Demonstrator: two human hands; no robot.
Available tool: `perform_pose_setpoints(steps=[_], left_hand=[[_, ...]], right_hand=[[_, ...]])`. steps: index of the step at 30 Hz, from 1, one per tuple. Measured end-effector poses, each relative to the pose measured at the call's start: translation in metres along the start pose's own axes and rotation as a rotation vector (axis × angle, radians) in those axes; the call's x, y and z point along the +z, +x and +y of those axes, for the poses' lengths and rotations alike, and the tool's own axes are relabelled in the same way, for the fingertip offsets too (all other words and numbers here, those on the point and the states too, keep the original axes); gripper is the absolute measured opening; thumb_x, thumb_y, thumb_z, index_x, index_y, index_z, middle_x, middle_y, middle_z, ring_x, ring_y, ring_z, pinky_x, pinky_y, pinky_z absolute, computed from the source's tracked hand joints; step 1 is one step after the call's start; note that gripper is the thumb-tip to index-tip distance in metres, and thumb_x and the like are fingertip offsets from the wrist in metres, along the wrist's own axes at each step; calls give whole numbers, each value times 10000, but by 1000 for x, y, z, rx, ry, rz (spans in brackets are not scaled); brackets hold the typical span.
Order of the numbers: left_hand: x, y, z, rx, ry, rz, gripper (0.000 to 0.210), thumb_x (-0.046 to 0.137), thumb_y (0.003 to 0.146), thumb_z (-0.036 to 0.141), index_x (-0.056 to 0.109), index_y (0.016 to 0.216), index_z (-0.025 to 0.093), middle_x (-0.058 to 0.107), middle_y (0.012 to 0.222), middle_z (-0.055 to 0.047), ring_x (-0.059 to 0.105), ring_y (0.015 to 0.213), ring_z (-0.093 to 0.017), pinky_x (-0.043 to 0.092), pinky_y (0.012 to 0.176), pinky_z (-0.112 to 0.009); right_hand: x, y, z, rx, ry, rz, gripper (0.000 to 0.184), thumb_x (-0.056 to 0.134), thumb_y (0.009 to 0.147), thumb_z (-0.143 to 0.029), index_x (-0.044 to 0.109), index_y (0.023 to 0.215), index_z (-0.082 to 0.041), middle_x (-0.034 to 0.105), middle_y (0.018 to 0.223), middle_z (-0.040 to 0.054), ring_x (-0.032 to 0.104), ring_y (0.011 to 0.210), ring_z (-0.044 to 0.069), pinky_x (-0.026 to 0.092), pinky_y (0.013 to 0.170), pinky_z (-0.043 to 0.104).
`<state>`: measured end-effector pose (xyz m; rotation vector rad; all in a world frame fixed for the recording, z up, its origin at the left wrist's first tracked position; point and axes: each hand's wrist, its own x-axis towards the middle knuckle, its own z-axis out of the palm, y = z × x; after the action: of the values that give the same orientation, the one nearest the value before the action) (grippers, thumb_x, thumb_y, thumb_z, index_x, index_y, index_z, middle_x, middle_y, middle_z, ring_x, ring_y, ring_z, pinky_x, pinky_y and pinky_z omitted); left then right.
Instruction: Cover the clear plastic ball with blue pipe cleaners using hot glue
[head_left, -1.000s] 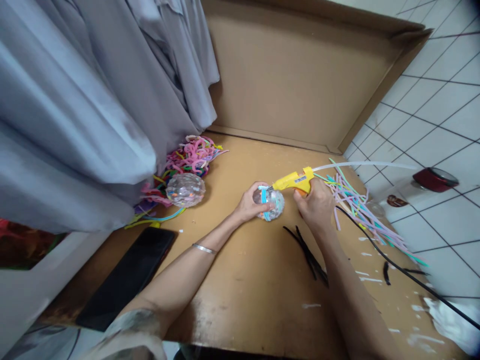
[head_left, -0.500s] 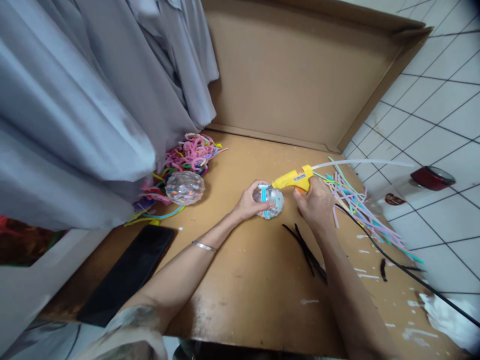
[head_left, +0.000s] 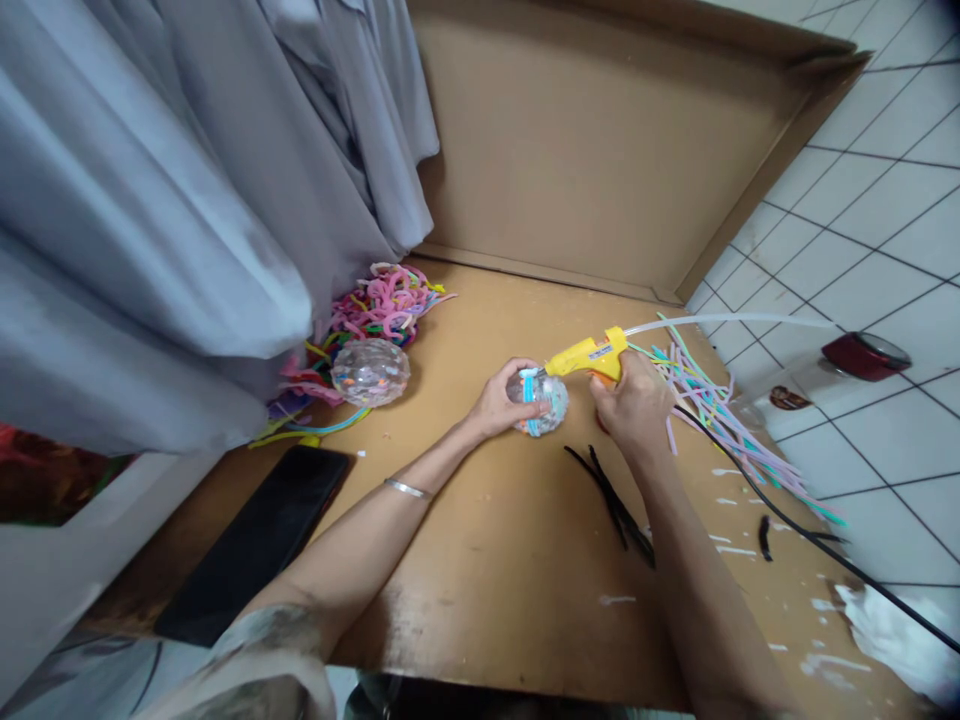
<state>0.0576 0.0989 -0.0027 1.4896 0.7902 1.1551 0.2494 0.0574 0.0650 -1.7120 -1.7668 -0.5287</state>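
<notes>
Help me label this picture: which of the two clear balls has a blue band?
The ball in the left hand, near the yellow glue gun; the other ball, by the pink tangle, shows none.

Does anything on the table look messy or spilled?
Yes, whitish streaks mark the table on the right, perhaps dried glue. Also, the left pile is tangled, while the right strands lie mostly straight.

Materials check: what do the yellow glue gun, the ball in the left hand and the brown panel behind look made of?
Yellow glue gun: probably hard plastic, smooth, in one solid, even colour.
Ball in the left hand: likely clear plastic, as parts look see-through and shiny; glass isn't ruled out.
Brown panel: apparently cardboard, matte, with folded-looking edges.
</notes>
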Motion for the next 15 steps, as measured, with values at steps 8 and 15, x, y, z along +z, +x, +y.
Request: perform_pose_setpoints(steps=[8,15], left_hand=[[0,1,-4,30,-1,-9,647,835,557,371,576,1117,180,654,1006,-41,619,856,-169,512,781,-292],[0,0,-2,33,-11,-11,617,834,560,343,577,1095,174,636,966,-26,595,815,-147,486,770,-271]], right_hand=[[-5,0,-2,-10,-67,2,162,516,800,-322,570,885,-195,602,870,85,509,770,238,264,592,305],[-8,1,-4,-40,-85,17,146,515,799,-301,570,873,-187,597,850,82,497,751,229,249,584,306]])
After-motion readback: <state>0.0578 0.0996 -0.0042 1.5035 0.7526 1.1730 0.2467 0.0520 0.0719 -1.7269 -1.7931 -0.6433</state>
